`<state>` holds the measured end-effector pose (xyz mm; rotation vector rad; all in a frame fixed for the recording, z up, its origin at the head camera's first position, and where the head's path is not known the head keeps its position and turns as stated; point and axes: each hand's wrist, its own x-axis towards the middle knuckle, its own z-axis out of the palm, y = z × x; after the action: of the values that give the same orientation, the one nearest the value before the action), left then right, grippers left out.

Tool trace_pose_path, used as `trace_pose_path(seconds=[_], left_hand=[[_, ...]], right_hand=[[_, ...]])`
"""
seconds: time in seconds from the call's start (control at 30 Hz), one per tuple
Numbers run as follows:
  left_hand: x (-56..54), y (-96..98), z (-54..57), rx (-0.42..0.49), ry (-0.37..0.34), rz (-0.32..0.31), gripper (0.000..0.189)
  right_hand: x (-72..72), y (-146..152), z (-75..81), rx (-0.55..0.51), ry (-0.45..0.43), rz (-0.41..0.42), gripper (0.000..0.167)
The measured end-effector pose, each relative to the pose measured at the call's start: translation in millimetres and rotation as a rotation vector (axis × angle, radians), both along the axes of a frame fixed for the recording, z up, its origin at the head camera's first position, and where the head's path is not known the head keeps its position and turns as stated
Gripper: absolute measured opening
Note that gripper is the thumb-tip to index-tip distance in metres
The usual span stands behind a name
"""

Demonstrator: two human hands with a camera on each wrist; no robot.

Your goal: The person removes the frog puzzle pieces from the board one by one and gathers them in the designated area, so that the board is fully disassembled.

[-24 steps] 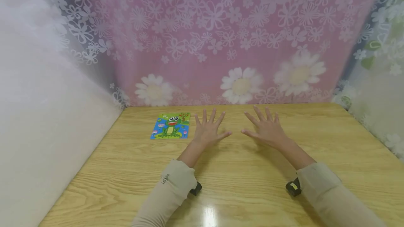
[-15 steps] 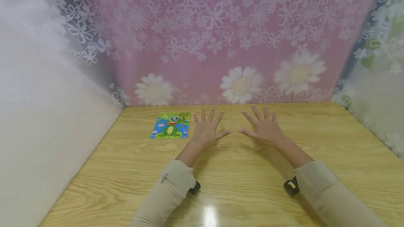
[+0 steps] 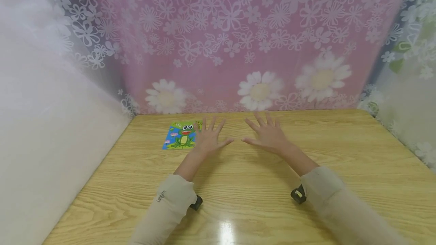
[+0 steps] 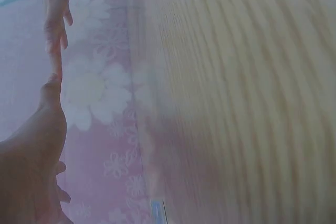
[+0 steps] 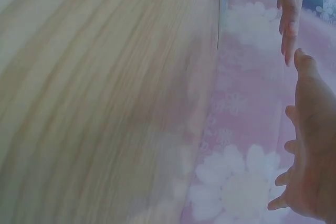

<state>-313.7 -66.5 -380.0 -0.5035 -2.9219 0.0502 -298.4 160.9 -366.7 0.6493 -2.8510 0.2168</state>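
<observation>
A square picture board with a cartoon frog (image 3: 182, 139) lies flat at the back left of the table. My left hand (image 3: 208, 140), fingers spread and straight, hovers palm down and overlaps the board's right side in the head view. To its right my right hand (image 3: 270, 136) is spread the same way, the two thumbs pointing at each other with a gap. Both hands hold nothing. In the left wrist view the left hand (image 4: 37, 150) is raised off the wood, with a sliver of the board (image 4: 158, 212) at the bottom. The right wrist view shows the right hand (image 5: 317, 140) raised too.
The wood-grain table (image 3: 238, 192) runs back to a pink flowered backdrop (image 3: 218, 56). A pale wall (image 3: 51, 105) borders it on the left, and a flowered one (image 3: 412, 97) on the right. Each wrist carries a small black camera (image 3: 298, 194).
Both spread hands have shifted left together, and the left hand now covers the right edge of the frog board in the head view. The board itself has stayed put.
</observation>
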Motion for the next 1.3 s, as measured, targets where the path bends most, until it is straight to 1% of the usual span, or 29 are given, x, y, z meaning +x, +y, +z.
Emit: trace_pose_path(seconds=[0.13,0.3,0.4,0.6,0.67,0.73,0.83,0.97,1.13,1.3], left_hand=[[1.4,-21.9,-1.8,0.002,0.01,0.025,0.081],[5.3,-50.7,-4.4,0.059,0.036,0.027,0.08],[6.0,-66.6,-8.0,0.097,0.03,0.026,0.078],[5.7,-94.8,-12.2,0.132,-0.027,0.051,0.077],[4.8,-104.6,-13.5,0.156,-0.03,0.054,0.076],[3.7,-114.6,-15.8,0.182,-0.017,0.051,0.075],[2.4,-128.5,-18.6,0.24,-0.005,0.034,0.071],[-1.4,-143.7,-26.7,0.299,-0.007,0.026,0.069],[-6.9,-158.5,-38.8,0.329,-0.031,0.055,0.068],[-10.9,-170.3,-51.0,0.357,-0.086,0.088,0.069]], right_hand=[[-4.7,-22,-2.2,-0.006,-0.015,0.024,0.078],[-12.0,-50,-9.2,0.018,0.005,0.054,0.08],[-15.5,-68,-13.4,0.027,0.011,0.073,0.079],[-16.7,-102,-19.1,0.005,-0.041,0.095,0.076],[-17.4,-111,-21.1,-0.004,-0.053,0.099,0.076],[-19.1,-120,-23.7,-0.02,-0.065,0.104,0.075],[-22.4,-131,-28.1,-0.036,-0.09,0.11,0.075],[-28.8,-141,-39.8,-0.079,-0.125,0.127,0.076],[-36.1,-149,-57.0,-0.108,-0.145,0.154,0.078],[-35.2,-155,-62.9,-0.133,-0.186,0.175,0.074]])
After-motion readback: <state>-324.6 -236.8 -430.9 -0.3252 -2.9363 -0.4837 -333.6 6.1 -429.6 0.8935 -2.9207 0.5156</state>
